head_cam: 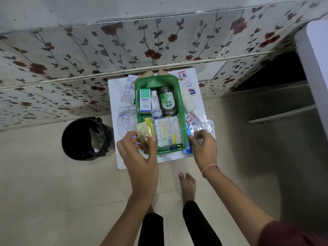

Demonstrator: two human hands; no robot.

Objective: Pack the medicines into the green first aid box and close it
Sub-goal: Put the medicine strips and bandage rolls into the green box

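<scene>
The green first aid box (182, 110) stands open on a small white table (198, 96). Inside lie an Optibex carton (145, 101), a white tube (156, 103), a brown Dettol bottle (166, 102) and a cotton-bud pack (167, 133). My left hand (140, 153) holds a clear strip of amber capsules (142, 137) over the box's near left corner. My right hand (204, 148) pinches a silver foil blister strip (206, 127) lying just right of the box. More strips (126, 119) lie left of the box. No lid is visible.
A white cotton roll (189, 100) and leaflets (129, 91) lie on the table beside the box. A black bin (86, 138) stands on the tiled floor to the left. A floral wall rises behind. My bare feet (187, 185) stand near the table.
</scene>
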